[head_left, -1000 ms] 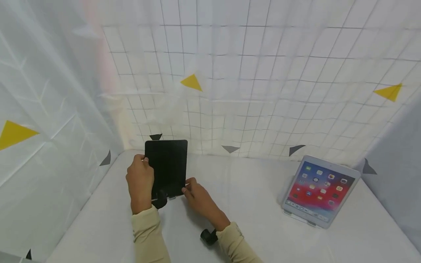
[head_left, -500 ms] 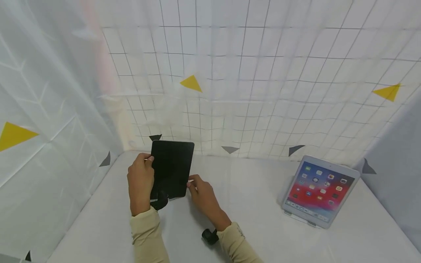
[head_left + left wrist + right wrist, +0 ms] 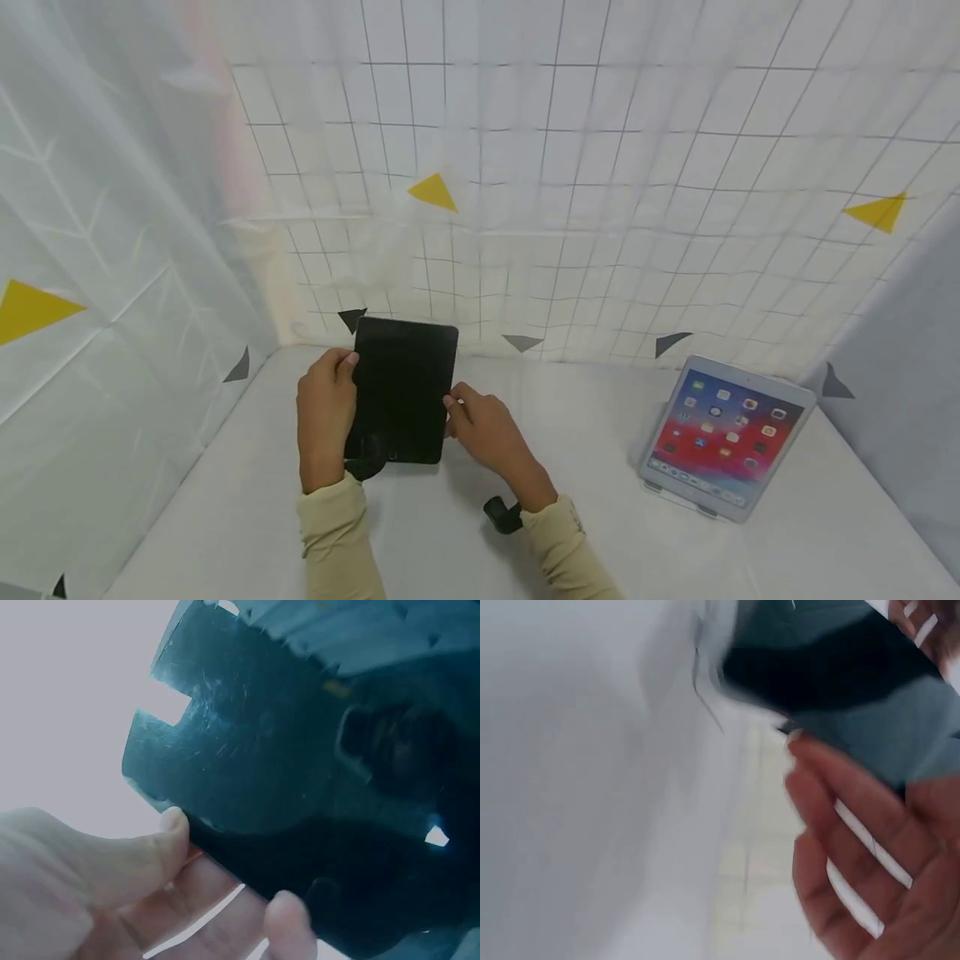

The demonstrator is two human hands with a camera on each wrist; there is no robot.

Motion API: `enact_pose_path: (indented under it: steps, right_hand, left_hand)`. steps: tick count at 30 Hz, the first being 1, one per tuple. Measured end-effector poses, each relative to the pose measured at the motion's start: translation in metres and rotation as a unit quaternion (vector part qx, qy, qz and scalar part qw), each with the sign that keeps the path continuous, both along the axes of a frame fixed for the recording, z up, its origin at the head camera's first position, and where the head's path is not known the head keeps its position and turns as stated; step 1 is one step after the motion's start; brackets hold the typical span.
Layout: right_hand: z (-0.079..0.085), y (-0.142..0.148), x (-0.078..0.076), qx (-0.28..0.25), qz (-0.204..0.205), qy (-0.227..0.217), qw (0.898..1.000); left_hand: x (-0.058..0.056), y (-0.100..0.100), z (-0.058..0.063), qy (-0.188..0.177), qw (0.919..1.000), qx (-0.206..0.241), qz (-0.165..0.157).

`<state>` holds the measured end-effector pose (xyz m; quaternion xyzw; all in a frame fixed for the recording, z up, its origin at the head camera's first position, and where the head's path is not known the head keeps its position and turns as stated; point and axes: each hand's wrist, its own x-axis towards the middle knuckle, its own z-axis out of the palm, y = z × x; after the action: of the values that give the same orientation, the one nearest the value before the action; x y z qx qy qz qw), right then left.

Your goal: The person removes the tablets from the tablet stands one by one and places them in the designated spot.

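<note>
A: Head view first. What's changed?

B: The dark tablet (image 3: 403,390), at seven o'clock from centre, has shifted toward three o'clock and its top has turned slightly clockwise. A scrap of clear support that peeped below its bottom edge no longer shows.

A: Meaning?

B: My reading — it has probably come away from that support, so both hands may be carrying it. Whether it touches the worktop (image 3: 600,525), I can't tell.

A: And the hands?

B: The left hand (image 3: 327,417) pinches the tablet's edge at nine o'clock, thumb in front. The right hand (image 3: 491,429) has its thumb and a finger at the opposite edge, around four o'clock, seemingly in a light pinch. Well apart, past three o'clock, a lit tablet (image 3: 731,433) leans on a clear stand (image 3: 707,511).

A: Left wrist view?

B: Thumb and fingertips grip the rim from about seven o'clock, and the dark face spreads away toward two, full of reflections.

A: Right wrist?

B: The panel lies toward one o'clock. Fingertips reach its near edge, the other fingers slightly parted; the thumb is hard to make out there. The left hand's fingers show at the far side.
</note>
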<state>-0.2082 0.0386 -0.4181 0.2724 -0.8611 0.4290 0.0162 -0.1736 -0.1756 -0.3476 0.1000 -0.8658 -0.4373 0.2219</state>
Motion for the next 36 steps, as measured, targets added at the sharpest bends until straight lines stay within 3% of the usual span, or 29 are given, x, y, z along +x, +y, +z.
enact_pose_path:
  steps: [5,14,17,20,26,36]
  right_hand:
    - [0.004,0.019,-0.008,0.044,0.039,0.026,0.998]
    - [0.014,0.052,-0.015,0.046,0.060,-0.001,0.997]
    - [0.014,0.061,-0.017,0.049,0.060,-0.028,0.997]
    - [0.013,0.069,-0.020,0.056,0.050,-0.049,0.996]
    - [0.013,0.084,-0.021,0.072,0.049,-0.069,0.994]
    - [0.005,0.094,-0.022,0.125,0.063,-0.109,0.984]
  left_hand:
    - [-0.003,0.005,0.000,-0.007,0.9997,-0.007,-0.022]
    - [-0.010,0.022,-0.002,-0.049,0.9970,-0.010,-0.059]
    - [-0.013,0.028,-0.004,-0.064,0.9956,-0.005,-0.068]
    - [-0.016,0.032,-0.005,-0.091,0.9926,0.001,-0.081]
    - [-0.021,0.035,-0.010,-0.148,0.9813,-0.049,-0.113]
    - [-0.029,0.044,-0.026,-0.176,0.9720,-0.042,-0.150]
